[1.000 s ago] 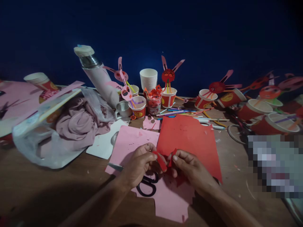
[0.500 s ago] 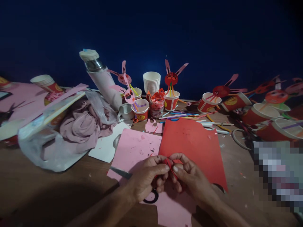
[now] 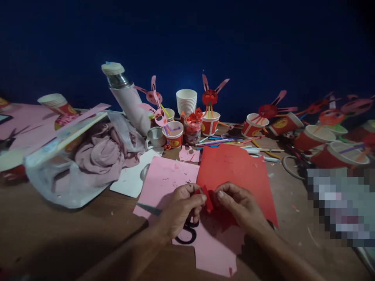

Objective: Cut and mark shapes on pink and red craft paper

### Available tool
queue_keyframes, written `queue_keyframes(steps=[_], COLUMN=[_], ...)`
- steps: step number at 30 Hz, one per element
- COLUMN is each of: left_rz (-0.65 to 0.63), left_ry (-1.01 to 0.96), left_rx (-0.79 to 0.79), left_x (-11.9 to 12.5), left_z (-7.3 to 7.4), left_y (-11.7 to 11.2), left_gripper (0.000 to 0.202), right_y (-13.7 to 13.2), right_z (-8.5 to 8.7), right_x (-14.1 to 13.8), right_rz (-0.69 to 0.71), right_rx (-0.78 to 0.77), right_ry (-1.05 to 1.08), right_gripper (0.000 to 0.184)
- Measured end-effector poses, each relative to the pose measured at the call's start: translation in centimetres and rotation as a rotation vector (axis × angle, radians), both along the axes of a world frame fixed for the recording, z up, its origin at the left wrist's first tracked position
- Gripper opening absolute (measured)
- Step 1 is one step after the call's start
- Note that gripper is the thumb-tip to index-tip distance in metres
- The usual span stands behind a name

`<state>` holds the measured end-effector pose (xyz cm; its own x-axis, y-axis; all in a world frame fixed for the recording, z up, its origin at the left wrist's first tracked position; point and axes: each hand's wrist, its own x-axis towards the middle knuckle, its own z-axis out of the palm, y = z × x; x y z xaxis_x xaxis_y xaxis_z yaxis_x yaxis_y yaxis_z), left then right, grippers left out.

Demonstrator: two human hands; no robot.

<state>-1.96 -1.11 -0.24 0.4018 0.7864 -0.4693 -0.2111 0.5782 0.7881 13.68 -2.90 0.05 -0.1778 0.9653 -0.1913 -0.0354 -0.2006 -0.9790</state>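
Note:
My left hand [image 3: 184, 203] pinches a small folded piece of red paper [image 3: 208, 200] between thumb and fingers. Close to its right side is my right hand [image 3: 234, 199], closed with thumb and fingertips together; anything in that pinch is too small to make out. Beneath my left hand and wrist lie scissors [image 3: 187, 235], black handles towards me and blades pointing left. They rest on pink paper [image 3: 216, 253] with small dark and red scraps. A large red sheet [image 3: 234, 168] lies under and beyond my right hand.
Farther back stand paper cups with rabbit figures [image 3: 210, 124], a stack of white cups [image 3: 186, 102], a cup of red scraps [image 3: 193, 127] and a metal mug [image 3: 155, 137]. Pens [image 3: 228, 141] lie before them. Left are a thermos [image 3: 129, 99] and a plastic bag [image 3: 70, 191] with cloth.
My hands have drawn apart; the red paper, held by both before, is now in my left hand alone. More of the scissors' handles shows. The view has shifted slightly.

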Motion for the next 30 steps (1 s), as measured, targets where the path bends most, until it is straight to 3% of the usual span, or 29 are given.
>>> queue_keyframes(steps=[7,14,17,25,30], left_rz=[-0.011,0.307,0.352,0.094,-0.086], left_ry=[0.031,-0.037,0.059,0.302,0.408], left_rx=[0.118,0.32,0.385,0.376,0.382], left_x=[0.0,-2.7,-3.1,-0.8,1.3], left_z=[0.0,2.5,2.8,0.7,1.2], left_y=[-0.2,1.7,1.9,0.7,0.3], left_gripper=[0.018,0.016,0.013,0.01,0.015], right_y=[-0.2,0.6,0.4,-1.1,-1.2], right_z=[-0.4,0.6,0.0,-1.4,-1.4], right_x=[-0.1,3.1,4.0,4.2,3.7], right_rz=[0.012,-0.161,-0.2,-0.083,-0.075], right_rx=[-0.032,-0.017,0.038,0.302,0.311], right_ry=[-0.067,-0.16,-0.337,-0.854,-0.967], right_gripper=[0.024,0.026,0.025,0.021,0.024])
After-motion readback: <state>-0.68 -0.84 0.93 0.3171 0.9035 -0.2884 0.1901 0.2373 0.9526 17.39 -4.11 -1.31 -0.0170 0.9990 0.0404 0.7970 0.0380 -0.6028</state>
